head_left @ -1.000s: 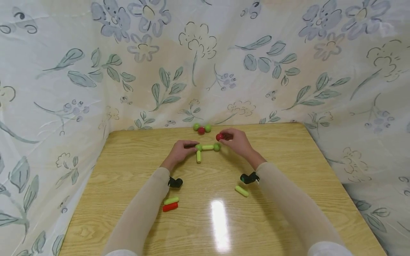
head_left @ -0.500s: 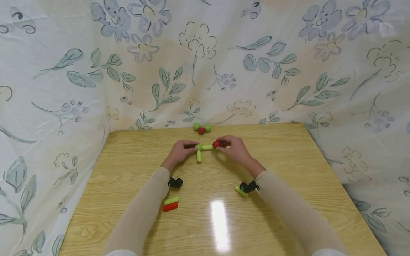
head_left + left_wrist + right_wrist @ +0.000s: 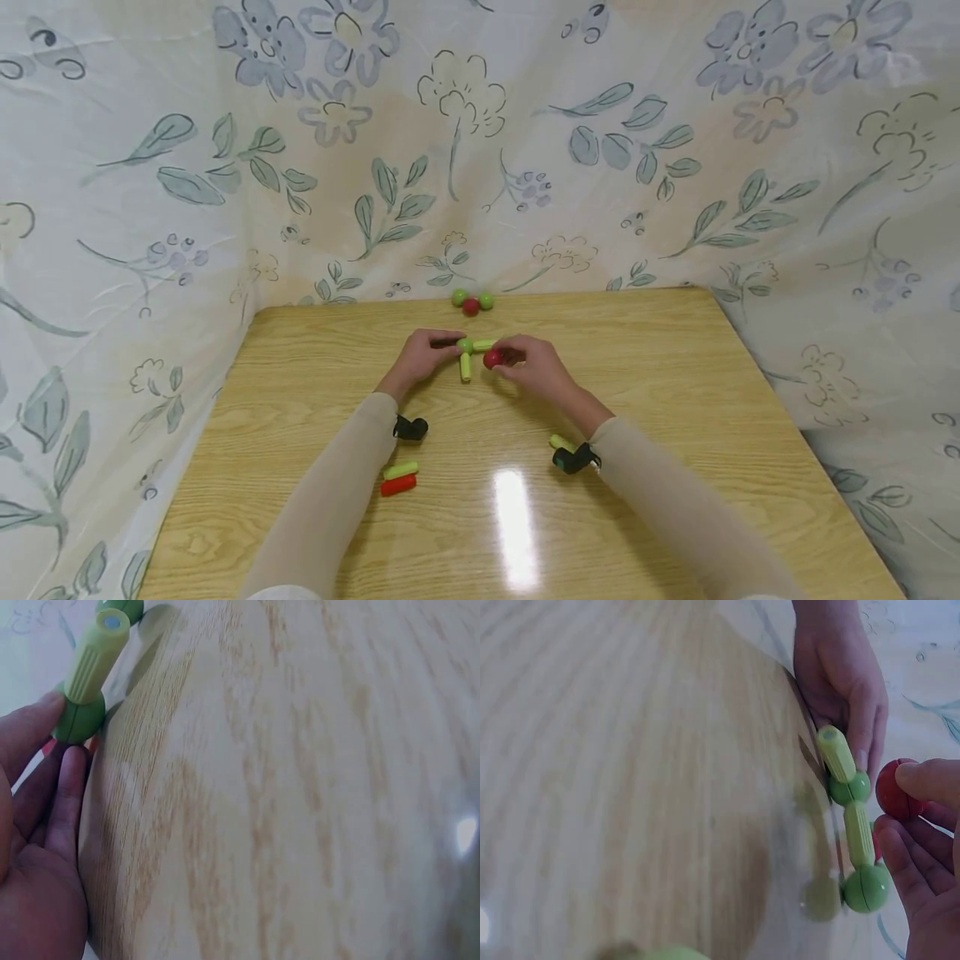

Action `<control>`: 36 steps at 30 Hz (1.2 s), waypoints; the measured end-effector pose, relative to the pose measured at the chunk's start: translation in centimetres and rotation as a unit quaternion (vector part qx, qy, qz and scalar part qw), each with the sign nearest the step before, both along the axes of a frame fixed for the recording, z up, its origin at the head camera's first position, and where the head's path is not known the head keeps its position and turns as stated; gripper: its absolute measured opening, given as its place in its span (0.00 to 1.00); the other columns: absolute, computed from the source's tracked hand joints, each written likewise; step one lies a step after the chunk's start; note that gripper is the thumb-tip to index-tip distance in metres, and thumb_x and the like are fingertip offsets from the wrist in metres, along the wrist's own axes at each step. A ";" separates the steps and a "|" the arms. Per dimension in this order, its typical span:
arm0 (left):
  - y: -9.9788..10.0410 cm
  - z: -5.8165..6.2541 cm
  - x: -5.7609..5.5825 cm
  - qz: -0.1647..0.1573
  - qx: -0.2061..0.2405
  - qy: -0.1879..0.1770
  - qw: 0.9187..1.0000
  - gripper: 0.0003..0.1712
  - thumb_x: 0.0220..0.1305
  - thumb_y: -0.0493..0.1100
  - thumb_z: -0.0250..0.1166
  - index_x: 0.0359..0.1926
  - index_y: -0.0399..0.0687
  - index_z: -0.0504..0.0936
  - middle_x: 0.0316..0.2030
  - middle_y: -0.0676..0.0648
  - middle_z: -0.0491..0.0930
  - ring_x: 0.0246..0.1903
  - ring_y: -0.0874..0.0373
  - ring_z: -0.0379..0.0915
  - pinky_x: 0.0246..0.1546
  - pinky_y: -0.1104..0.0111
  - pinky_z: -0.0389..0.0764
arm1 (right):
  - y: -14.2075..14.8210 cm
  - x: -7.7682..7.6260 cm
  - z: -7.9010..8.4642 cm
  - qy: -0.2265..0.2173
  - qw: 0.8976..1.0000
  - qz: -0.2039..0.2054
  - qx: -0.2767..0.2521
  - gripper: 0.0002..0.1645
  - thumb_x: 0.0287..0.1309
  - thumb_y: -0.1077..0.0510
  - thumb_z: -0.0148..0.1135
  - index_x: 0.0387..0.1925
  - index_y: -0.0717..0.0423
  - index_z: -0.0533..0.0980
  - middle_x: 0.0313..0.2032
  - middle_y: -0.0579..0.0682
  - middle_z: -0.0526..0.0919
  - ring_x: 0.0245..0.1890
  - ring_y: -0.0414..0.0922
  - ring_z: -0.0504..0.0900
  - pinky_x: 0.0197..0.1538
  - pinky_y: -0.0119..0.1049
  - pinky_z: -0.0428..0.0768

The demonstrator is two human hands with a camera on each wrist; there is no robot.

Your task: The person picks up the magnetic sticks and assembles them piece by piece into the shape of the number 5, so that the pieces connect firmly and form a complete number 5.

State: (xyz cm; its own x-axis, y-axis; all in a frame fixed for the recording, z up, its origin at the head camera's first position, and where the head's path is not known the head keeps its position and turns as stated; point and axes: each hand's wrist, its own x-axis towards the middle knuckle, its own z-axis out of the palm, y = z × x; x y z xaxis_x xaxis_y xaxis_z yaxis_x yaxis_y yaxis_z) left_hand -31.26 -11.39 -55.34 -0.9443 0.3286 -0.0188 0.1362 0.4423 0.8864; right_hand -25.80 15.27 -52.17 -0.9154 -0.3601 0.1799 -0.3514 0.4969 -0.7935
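Note:
Near the back of the table, my left hand [image 3: 420,357] pinches a green ball [image 3: 465,346] between thumb and fingers. Two ribbed yellow-green rods join that ball: one rod [image 3: 466,367] points toward me, the other [image 3: 482,344] runs right. The near rod's end [image 3: 112,622] shows a grey disc in the left wrist view. At the right rod's far end sits another green ball [image 3: 866,889], hidden by my hand in the head view. My right hand [image 3: 536,367] grips a red ball [image 3: 492,359] just in front of the right rod, apart from the near rod.
Two green balls [image 3: 487,301] and a red ball [image 3: 470,307] lie grouped at the back edge. Front left are a yellow-green rod [image 3: 401,471] and a red rod [image 3: 398,485]. Another yellow-green rod [image 3: 561,442] lies partly behind the right wrist camera [image 3: 573,458].
My right hand has carried the red ball left and toward me, from beyond the right-end green ball to the front of the right rod. My left hand stays put.

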 end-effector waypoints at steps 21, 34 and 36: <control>0.1 0.2 0.2 0.003 0.001 -0.004 1.000 0.19 0.76 0.45 0.72 0.64 0.48 0.89 0.64 0.46 0.85 0.69 0.49 0.74 0.74 0.52 0.69 | -2.2 2.4 -1.3 0.008 0.998 0.045 0.040 0.19 0.63 0.64 0.80 0.55 0.57 0.87 0.45 0.45 0.88 0.44 0.40 0.85 0.50 0.38 0.86; 0.0 0.0 -0.1 0.002 -0.002 -0.003 1.000 0.19 0.76 0.45 0.72 0.63 0.49 0.90 0.63 0.47 0.86 0.69 0.49 0.74 0.73 0.53 0.70 | -3.3 2.7 -2.2 0.018 0.994 0.057 0.096 0.20 0.65 0.60 0.80 0.57 0.54 0.87 0.47 0.44 0.87 0.45 0.39 0.84 0.51 0.36 0.84; 0.0 0.0 -0.1 0.002 -0.004 -0.005 1.000 0.19 0.75 0.46 0.73 0.63 0.50 0.90 0.63 0.48 0.86 0.69 0.50 0.74 0.73 0.54 0.70 | -3.4 2.7 -2.3 0.021 0.993 0.057 0.099 0.19 0.65 0.60 0.79 0.57 0.55 0.87 0.48 0.45 0.87 0.45 0.39 0.84 0.50 0.36 0.85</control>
